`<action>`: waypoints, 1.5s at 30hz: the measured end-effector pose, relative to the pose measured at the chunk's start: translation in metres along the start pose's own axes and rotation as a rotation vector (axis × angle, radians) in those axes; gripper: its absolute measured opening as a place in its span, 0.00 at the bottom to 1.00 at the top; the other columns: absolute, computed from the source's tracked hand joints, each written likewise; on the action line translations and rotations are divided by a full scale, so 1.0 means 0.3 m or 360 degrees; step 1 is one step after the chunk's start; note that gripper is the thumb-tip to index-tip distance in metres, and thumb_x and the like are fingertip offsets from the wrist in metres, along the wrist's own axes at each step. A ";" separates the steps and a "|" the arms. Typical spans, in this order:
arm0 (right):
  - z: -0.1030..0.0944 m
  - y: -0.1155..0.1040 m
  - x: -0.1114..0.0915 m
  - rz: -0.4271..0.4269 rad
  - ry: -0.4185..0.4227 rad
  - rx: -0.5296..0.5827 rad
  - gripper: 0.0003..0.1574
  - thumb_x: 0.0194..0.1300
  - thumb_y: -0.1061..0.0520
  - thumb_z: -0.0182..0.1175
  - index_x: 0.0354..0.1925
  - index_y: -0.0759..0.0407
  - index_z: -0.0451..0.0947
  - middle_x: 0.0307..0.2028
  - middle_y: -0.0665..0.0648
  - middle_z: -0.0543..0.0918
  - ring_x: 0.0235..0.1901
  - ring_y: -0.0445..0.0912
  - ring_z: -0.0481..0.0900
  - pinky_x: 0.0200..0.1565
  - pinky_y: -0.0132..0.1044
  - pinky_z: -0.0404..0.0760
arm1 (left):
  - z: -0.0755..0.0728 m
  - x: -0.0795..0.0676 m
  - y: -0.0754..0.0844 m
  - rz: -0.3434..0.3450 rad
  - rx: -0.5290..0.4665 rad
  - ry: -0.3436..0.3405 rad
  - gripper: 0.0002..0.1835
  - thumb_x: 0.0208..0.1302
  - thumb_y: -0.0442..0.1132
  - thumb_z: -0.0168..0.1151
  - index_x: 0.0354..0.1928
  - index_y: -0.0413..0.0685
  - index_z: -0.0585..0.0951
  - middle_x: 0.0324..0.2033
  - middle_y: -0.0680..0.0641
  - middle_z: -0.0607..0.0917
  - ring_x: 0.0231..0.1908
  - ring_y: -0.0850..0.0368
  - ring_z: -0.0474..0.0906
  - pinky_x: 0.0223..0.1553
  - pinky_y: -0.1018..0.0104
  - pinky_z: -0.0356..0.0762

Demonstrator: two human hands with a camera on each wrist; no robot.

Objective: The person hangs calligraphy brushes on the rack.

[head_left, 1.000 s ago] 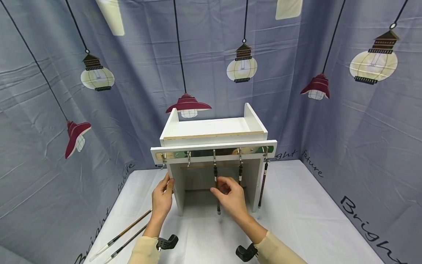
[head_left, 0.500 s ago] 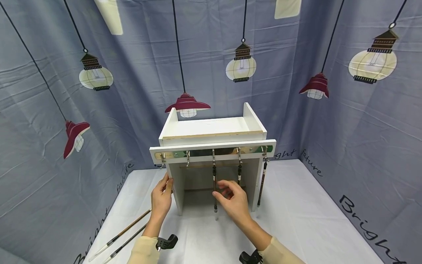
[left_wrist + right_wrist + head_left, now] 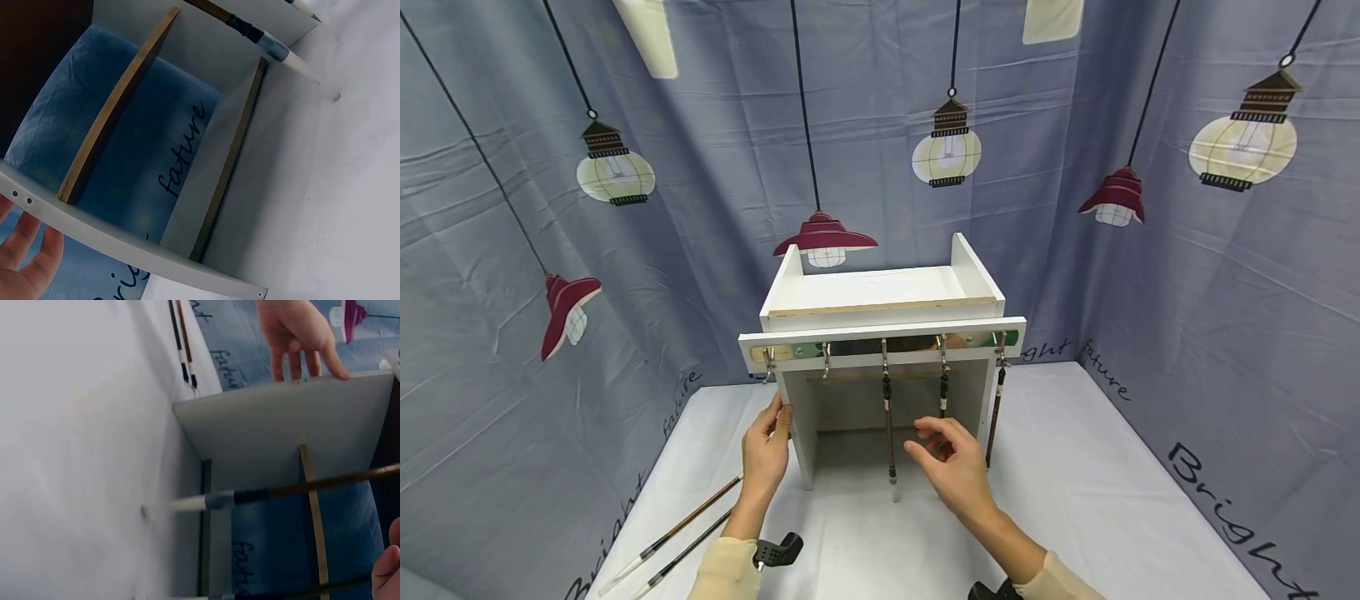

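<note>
My left hand (image 3: 766, 454) holds the side panel of a white shelf (image 3: 880, 287), its thumb at the front edge and fingers along the outer side. A metal strip with several hooks runs across the shelf's front. From the middle hook hangs a calligraphy brush (image 3: 889, 433), white bristles down. My right hand (image 3: 955, 467) stands just right of it, fingers bent loosely, nothing held. Another brush (image 3: 943, 396) hangs behind the right fingers, its lower part hidden. A third brush (image 3: 997, 417) hangs at the right end. The right wrist view shows the middle brush (image 3: 287, 489) apart from my fingertips (image 3: 387, 569).
Two more brushes, one brown-handled (image 3: 692, 518) and one darker (image 3: 688, 550), lie on the white tablecloth (image 3: 1112, 500) left of the shelf. Two hooks at the left end, including one hook (image 3: 827, 360), carry nothing. A patterned blue-grey curtain (image 3: 865, 125) surrounds the table.
My right hand has drawn away from the middle brush, to the right and slightly down. That brush has swung a little and hangs nearly straight. The left hand stays on the panel.
</note>
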State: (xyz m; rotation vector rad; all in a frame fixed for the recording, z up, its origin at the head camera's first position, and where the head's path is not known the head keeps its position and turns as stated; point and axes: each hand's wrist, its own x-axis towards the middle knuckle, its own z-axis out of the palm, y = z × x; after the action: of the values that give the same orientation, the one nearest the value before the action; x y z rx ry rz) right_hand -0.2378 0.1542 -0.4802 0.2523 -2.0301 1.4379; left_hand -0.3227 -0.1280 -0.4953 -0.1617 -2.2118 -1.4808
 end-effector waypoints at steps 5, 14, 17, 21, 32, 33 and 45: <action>-0.041 0.003 -0.005 -0.0006 0.0027 -0.0083 0.22 0.51 0.71 0.78 0.43 0.57 0.86 0.36 0.55 0.84 0.30 0.46 0.79 0.29 0.31 0.74 | -0.002 -0.002 0.003 0.0001 0.0004 -0.0009 0.25 0.79 0.49 0.56 0.72 0.52 0.74 0.62 0.44 0.84 0.54 0.44 0.85 0.50 0.55 0.83; -0.160 0.040 0.001 -0.0093 0.0051 -0.0168 0.19 0.55 0.64 0.78 0.45 0.53 0.87 0.37 0.52 0.85 0.32 0.39 0.78 0.30 0.29 0.72 | -0.003 -0.001 0.008 0.0007 0.0003 -0.0002 0.25 0.79 0.49 0.56 0.72 0.49 0.74 0.63 0.43 0.83 0.55 0.43 0.84 0.53 0.47 0.81; -0.194 0.060 0.007 -0.0077 0.0075 -0.0191 0.20 0.54 0.65 0.78 0.45 0.51 0.87 0.38 0.51 0.85 0.31 0.38 0.77 0.31 0.27 0.72 | -0.002 -0.001 0.008 0.0008 0.0000 -0.0005 0.25 0.79 0.49 0.56 0.72 0.50 0.74 0.63 0.43 0.84 0.55 0.43 0.84 0.53 0.47 0.81; -0.232 0.080 0.017 -0.0060 0.0110 -0.0242 0.19 0.54 0.66 0.78 0.44 0.52 0.87 0.36 0.53 0.85 0.31 0.36 0.77 0.31 0.26 0.72 | -0.001 0.001 0.008 0.0012 0.0000 -0.0001 0.25 0.79 0.49 0.56 0.72 0.49 0.74 0.63 0.43 0.83 0.55 0.43 0.84 0.53 0.48 0.82; -0.305 0.123 0.045 0.0005 0.0237 -0.0329 0.14 0.56 0.66 0.77 0.41 0.57 0.87 0.34 0.51 0.85 0.31 0.35 0.76 0.32 0.25 0.71 | 0.000 0.002 0.003 0.0024 0.0010 -0.0002 0.25 0.79 0.49 0.56 0.72 0.49 0.74 0.64 0.43 0.83 0.55 0.43 0.84 0.53 0.49 0.82; -0.310 0.127 0.050 0.0013 0.0253 -0.0333 0.13 0.57 0.66 0.76 0.41 0.56 0.87 0.34 0.50 0.85 0.31 0.34 0.76 0.32 0.24 0.71 | 0.000 0.003 0.002 0.0023 0.0012 -0.0002 0.25 0.79 0.49 0.56 0.72 0.49 0.74 0.63 0.43 0.83 0.55 0.42 0.84 0.53 0.49 0.82; -0.355 0.168 0.104 0.0065 0.0285 -0.0432 0.09 0.62 0.62 0.73 0.43 0.57 0.88 0.34 0.50 0.85 0.31 0.33 0.75 0.33 0.22 0.72 | -0.003 -0.001 0.006 0.0007 0.0006 -0.0019 0.26 0.80 0.50 0.54 0.73 0.48 0.73 0.65 0.43 0.82 0.55 0.43 0.84 0.53 0.50 0.82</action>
State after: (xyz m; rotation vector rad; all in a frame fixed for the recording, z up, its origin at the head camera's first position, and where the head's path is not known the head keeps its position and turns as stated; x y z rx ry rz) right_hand -0.2465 0.2758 -0.4791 -0.0316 -2.0611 1.1467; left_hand -0.3216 -0.1282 -0.4936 -0.1741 -2.2221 -1.4767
